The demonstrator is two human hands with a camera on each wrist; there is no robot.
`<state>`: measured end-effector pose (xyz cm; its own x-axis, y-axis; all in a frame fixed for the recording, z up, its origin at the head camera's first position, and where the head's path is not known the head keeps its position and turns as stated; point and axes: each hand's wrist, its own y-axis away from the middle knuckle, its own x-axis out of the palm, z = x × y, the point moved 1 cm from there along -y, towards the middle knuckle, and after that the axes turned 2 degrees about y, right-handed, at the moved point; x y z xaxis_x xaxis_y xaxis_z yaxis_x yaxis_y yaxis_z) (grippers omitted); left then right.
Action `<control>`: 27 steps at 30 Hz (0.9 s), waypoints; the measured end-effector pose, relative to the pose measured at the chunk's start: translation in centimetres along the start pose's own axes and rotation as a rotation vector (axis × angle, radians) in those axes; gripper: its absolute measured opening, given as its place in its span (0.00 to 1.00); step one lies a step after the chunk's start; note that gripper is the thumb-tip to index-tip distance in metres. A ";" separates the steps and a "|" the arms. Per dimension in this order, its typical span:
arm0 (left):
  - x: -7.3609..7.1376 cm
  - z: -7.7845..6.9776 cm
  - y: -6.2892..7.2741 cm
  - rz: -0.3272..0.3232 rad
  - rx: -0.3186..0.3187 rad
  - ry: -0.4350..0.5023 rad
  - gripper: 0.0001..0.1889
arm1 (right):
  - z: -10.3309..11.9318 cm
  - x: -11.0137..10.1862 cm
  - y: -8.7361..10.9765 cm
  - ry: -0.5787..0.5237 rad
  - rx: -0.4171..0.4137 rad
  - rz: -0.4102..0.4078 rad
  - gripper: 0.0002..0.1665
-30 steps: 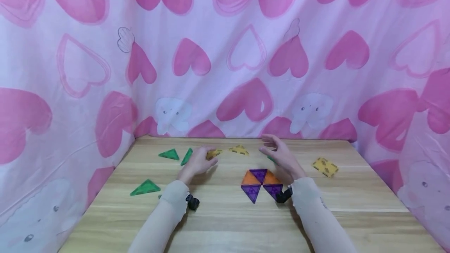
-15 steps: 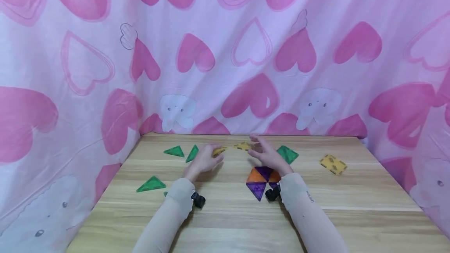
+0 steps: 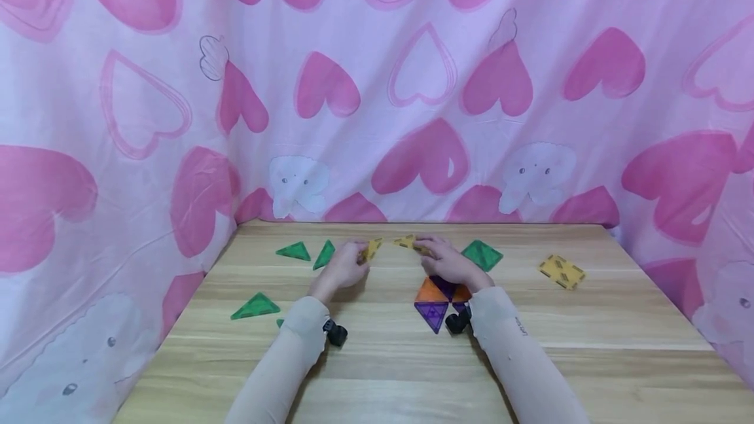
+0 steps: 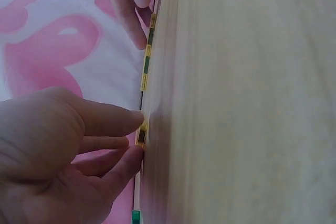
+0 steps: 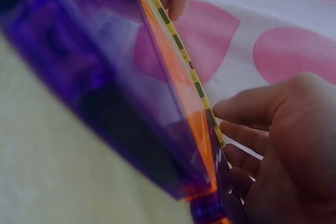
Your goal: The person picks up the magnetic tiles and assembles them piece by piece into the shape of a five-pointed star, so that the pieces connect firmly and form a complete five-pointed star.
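My left hand pinches a yellow translucent triangular magnetic tile near the table's far edge. The left wrist view shows its thumb and fingertips around that small tile. To the right, a second yellow triangular tile lies partly under my right hand. The right hand's thumb and fingers hold this tile near its right end, as the right wrist view shows along its edge. A short gap separates the two yellow tiles. Below my right hand lies a cluster of orange and purple triangular tiles, partly covered by the wrist.
Green triangular tiles lie on the left of the wooden table, one partly behind my left sleeve. A green square shape sits right of my right hand, and a yellow rectangular shape farther right. A pink heart-patterned curtain stands behind.
My right hand has moved left, off the green square shape, and lowered onto the right yellow tile. The left yellow tile has turned slightly in my left hand. The head view has shifted a little.
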<state>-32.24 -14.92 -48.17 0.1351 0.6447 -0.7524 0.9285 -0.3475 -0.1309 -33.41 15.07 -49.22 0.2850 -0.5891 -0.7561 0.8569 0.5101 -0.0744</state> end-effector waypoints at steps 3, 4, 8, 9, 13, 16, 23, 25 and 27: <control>0.2 0.5 -0.3 -0.016 0.028 -0.005 0.30 | 0.1 0.0 -0.1 0.046 -0.004 -0.042 0.32; 0.2 0.5 -0.4 -0.018 0.029 -0.005 0.30 | 0.1 0.0 -0.1 0.064 -0.003 -0.059 0.32; 0.2 -0.2 -0.2 -0.032 0.011 0.014 0.34 | 0.1 -0.1 -0.2 0.076 0.036 -0.113 0.36; 0.3 -0.3 -0.2 -0.040 -0.001 0.009 0.34 | 0.2 -0.2 -0.2 0.073 0.042 -0.120 0.37; 0.2 -1.5 0.1 -0.045 -0.094 0.032 0.36 | 0.1 -0.2 -0.2 0.098 0.039 -0.120 0.37; 0.4 -1.8 0.2 -0.038 -0.150 0.034 0.39 | 0.0 -0.1 -0.3 0.129 0.028 -0.110 0.35; 0.7 -1.8 0.2 -0.029 -0.234 0.066 0.39 | -0.2 -0.1 -0.2 0.067 0.060 -0.076 0.37; 0.8 -1.8 0.1 -0.028 -0.235 0.068 0.38 | -0.2 -0.2 -0.1 0.048 0.071 -0.069 0.38; 0.9 -1.8 0.0 -0.027 -0.231 0.067 0.38 | -0.2 -0.3 0.0 0.033 0.091 -0.068 0.38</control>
<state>-31.51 -13.06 -47.70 0.1251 0.6980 -0.7050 0.9854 -0.1700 0.0066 -33.53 15.39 -49.07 0.2117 -0.5990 -0.7723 0.9096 0.4098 -0.0685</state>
